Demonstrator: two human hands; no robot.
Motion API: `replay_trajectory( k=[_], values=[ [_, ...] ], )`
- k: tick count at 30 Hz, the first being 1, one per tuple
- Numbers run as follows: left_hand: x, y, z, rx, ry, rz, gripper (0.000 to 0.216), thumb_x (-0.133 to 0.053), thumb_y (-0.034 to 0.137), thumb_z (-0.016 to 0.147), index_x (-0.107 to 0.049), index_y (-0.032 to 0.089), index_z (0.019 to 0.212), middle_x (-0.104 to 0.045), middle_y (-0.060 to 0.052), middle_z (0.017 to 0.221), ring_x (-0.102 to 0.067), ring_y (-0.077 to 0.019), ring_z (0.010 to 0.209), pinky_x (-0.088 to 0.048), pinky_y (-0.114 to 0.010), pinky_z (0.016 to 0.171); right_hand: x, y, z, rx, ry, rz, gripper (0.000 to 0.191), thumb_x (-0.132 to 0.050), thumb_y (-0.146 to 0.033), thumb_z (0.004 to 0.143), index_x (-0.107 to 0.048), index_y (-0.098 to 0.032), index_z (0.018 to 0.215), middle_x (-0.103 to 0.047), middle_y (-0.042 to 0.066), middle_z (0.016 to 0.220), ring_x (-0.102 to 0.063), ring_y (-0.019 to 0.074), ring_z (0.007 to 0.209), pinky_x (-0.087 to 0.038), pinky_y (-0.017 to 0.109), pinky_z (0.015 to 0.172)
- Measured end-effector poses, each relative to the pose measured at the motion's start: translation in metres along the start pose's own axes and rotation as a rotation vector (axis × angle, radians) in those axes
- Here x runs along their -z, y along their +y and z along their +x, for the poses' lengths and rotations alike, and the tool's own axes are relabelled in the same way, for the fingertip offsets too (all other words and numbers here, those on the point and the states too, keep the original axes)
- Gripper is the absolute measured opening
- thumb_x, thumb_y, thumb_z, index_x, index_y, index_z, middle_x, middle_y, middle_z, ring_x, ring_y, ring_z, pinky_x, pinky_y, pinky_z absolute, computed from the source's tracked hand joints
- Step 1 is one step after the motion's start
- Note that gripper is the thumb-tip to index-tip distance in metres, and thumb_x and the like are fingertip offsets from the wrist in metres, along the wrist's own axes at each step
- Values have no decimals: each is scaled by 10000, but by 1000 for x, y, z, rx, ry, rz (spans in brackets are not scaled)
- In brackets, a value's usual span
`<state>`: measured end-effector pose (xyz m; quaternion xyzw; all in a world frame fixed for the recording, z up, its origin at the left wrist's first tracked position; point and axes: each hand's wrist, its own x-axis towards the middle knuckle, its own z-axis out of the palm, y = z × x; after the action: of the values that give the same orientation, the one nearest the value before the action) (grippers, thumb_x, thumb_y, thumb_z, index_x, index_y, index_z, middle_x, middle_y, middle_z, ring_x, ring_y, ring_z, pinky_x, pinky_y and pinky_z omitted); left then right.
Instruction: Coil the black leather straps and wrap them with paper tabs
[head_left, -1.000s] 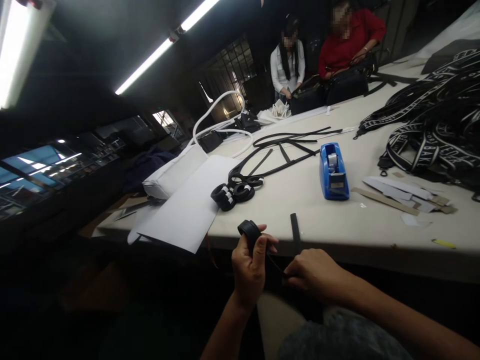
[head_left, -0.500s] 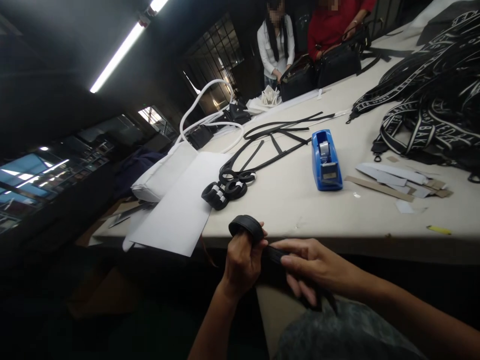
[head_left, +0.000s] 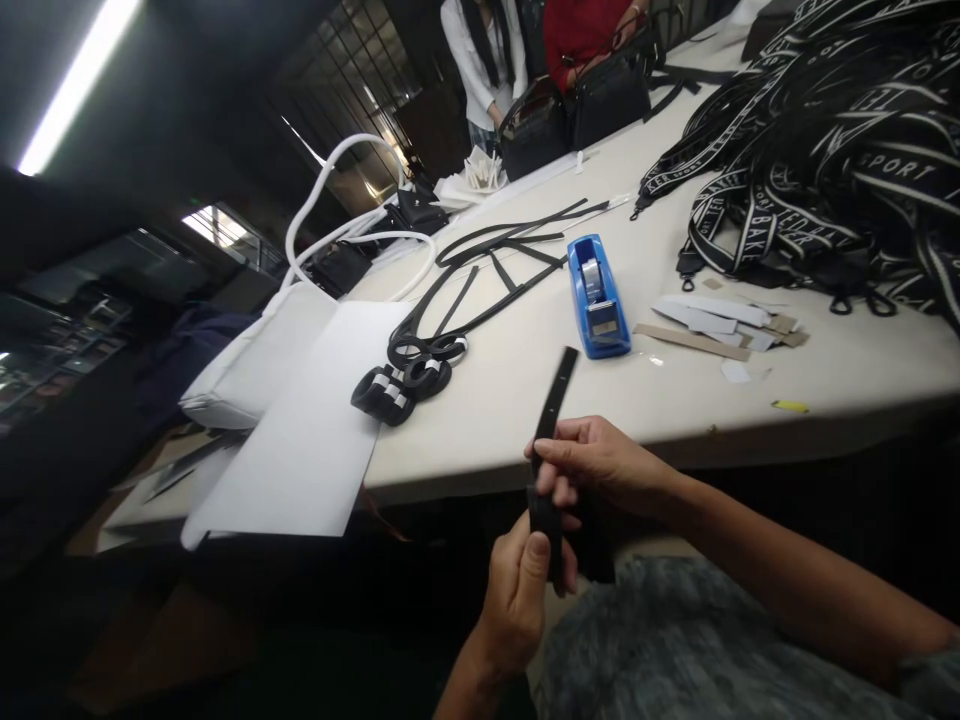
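A narrow black strap stands nearly upright in front of the table edge, its free end pointing up over the table. My left hand is closed around the strap's lower part, thumb pressed on it. My right hand pinches the strap just above, fingers curled round it. Both hands hover below the edge of the white table, over my lap.
On the table lie a blue tape dispenser, rolled black straps, loose black strips, a white sheet, paper scraps and a heap of lettered black webbing. Two people stand at the far end with black bags.
The strap was coiled on my left hand's fingers; now it is stretched upright between both hands. My hands have dropped lower and nearer. The view has tilted down and swung.
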<state>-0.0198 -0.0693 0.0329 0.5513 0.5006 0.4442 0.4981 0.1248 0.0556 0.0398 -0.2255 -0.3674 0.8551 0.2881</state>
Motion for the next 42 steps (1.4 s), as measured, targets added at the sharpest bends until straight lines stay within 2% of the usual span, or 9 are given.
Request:
replay_trajectory(
  k=[4,7,10,15,24,27,32,38,42],
  values=[
    [1,10,-4,58,-44,-285,523,-332,489,1009,-682,106,943,-472,19,443,-376,-82,377,-304,-205,411,3,7,4,38,86,-293,423,-854,-345,682,-661,-128,990,-573,-55,604,-509,67,528,-388,156,482],
    [-3,12,2,6,28,-509,557,-344,498,1000,-712,105,855,-372,46,368,-313,-71,326,-277,-187,372,2,12,3,181,133,-388,830,-829,-365,714,-409,-234,1417,-639,26,983,-621,161,847,-522,262,726],
    [-9,15,11,20,130,-619,556,-398,524,978,-727,103,821,-332,56,355,-289,-63,321,-262,-172,362,0,14,-1,441,227,-574,922,-753,-391,801,-198,-333,1534,-482,89,1386,-498,232,1256,-428,417,1054],
    [-15,27,22,70,257,-627,542,-491,556,934,-733,94,788,-342,55,349,-314,-59,329,-296,-169,386,-1,12,-7,646,333,-1008,307,-519,-410,971,-678,-317,1216,-196,10,1616,-144,305,1489,-151,542,1199],
    [-11,40,38,64,285,-591,524,-553,569,900,-724,91,772,-340,66,335,-265,-44,311,-292,-158,366,0,11,-4,677,423,-1246,464,-428,-456,997,-747,-236,741,-125,-83,1637,16,363,1499,14,675,1143],
    [-9,43,41,64,267,-550,520,-557,566,899,-725,91,769,-347,64,332,-272,-44,308,-293,-157,367,-1,4,-6,642,396,-1168,486,-430,-492,989,-739,-217,734,-262,-12,1607,-93,386,1486,-24,665,1151],
    [-6,54,49,50,276,-501,550,-523,571,913,-717,79,761,-340,60,330,-299,-52,308,-284,-161,364,-6,2,-11,408,124,-603,611,-269,-551,1016,-712,-153,881,-701,112,1075,-631,272,1051,-483,417,968],
    [-17,53,79,-46,482,-603,498,-528,524,930,-678,99,719,-358,64,381,-278,-43,337,-303,-152,379,-30,30,-8,513,227,-216,552,-394,-543,993,-458,-206,1425,-592,84,1327,-497,242,1281,-350,371,1124],
    [-33,35,93,-120,514,-847,432,-580,563,893,-668,153,785,-392,66,475,-391,-62,443,-440,-155,520,-36,34,1,491,394,-98,609,-391,-539,993,-330,-203,1497,-695,56,974,-633,223,1035,-440,378,1038]
  ],
)
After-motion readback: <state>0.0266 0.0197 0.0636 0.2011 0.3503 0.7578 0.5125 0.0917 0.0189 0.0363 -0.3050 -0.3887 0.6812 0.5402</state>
